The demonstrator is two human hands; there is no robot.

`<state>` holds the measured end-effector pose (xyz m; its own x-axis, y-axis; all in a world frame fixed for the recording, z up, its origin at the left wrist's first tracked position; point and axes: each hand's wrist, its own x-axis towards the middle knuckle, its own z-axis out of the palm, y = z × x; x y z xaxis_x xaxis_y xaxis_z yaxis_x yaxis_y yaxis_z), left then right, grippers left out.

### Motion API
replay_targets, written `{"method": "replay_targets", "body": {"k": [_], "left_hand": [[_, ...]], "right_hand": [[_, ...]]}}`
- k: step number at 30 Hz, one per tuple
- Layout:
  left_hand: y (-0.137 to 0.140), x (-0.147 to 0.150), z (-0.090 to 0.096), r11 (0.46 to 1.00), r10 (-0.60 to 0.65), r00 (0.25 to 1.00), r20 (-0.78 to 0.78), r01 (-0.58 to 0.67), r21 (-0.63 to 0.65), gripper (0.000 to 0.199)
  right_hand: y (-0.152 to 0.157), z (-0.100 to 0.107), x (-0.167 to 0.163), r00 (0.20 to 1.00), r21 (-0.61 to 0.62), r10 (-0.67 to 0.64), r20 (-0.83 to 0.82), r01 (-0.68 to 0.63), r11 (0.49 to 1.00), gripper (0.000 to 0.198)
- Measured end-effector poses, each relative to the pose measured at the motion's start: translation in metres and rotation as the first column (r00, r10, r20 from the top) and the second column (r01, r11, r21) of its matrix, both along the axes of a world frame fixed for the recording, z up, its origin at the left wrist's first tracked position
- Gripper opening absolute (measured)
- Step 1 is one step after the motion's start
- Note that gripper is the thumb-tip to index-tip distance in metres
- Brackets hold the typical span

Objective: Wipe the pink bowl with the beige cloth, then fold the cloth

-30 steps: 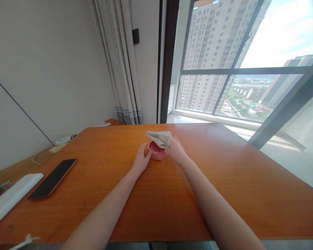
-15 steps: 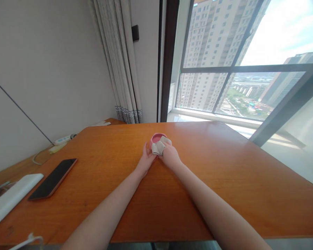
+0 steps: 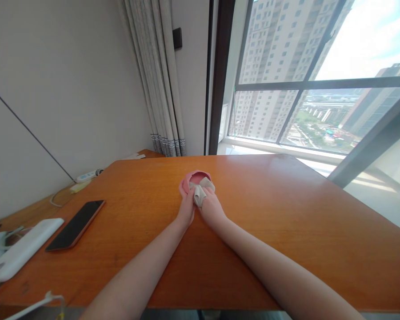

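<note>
A pink bowl-like container (image 3: 186, 181) is held over the wooden table (image 3: 146, 191), its open side tilted toward me. My left hand (image 3: 187, 206) grips its near left edge, with the fingers partly hidden behind it. A whitish cloth (image 3: 198, 194) is bunched against the near rim and reaches into the opening. My right hand (image 3: 211, 206) is closed on that cloth at the right side of the container. Both hands are close together, and the container's underside is hidden.
To the left lie a dark phone (image 3: 76, 226) and a long white device (image 3: 25, 249). A white cable (image 3: 36, 304) crosses the near left edge. A power strip (image 3: 88, 176) sits by the wall, and a large window (image 3: 286, 111) stands beyond the table.
The pink container has turned and shifted slightly left, showing more of its left side. The cloth has moved with my right hand down across the near rim. The view has swung slightly left.
</note>
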<state>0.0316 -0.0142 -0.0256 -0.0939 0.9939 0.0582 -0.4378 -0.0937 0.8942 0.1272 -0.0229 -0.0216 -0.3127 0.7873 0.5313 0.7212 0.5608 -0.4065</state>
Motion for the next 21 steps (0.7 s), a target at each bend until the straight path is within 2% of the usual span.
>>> {"method": "replay_targets", "body": {"k": [6,9,12,15,17,19,21], "left_hand": [[0.001,0.0,0.0,0.998,0.062,0.993,0.101,-0.064,0.017,0.056],[0.005,-0.004,0.001,0.995,0.092,0.992,0.09,-0.094,0.018,0.051],[0.009,-0.01,0.0,0.994,0.108,0.994,0.005,-0.108,-0.014,0.046],[0.012,-0.017,-0.001,0.993,0.114,0.984,-0.134,-0.118,-0.028,0.042],[0.013,-0.023,-0.001,0.99,0.137,0.952,-0.275,-0.126,0.058,0.039],[0.013,-0.027,0.0,0.979,0.177,0.898,-0.404,-0.119,0.164,0.039],[0.013,-0.028,-0.001,0.971,0.204,0.866,-0.457,-0.118,0.21,0.048]], "right_hand": [[0.002,-0.007,0.0,0.991,0.08,0.02,0.134,-0.031,0.996,0.022],[0.004,-0.006,-0.001,0.982,0.124,0.007,0.189,-0.031,0.992,0.023],[0.009,-0.001,0.005,0.964,0.178,0.003,0.265,-0.052,0.983,0.02],[0.015,0.004,0.018,0.929,0.217,0.085,0.36,-0.172,0.961,0.016],[0.018,0.005,0.026,0.919,0.239,0.12,0.376,-0.221,0.945,0.018],[0.019,0.003,0.029,0.933,0.271,0.11,0.342,-0.21,0.94,0.023],[0.019,-0.001,0.028,0.949,0.303,0.086,0.302,-0.181,0.936,0.025]]}}
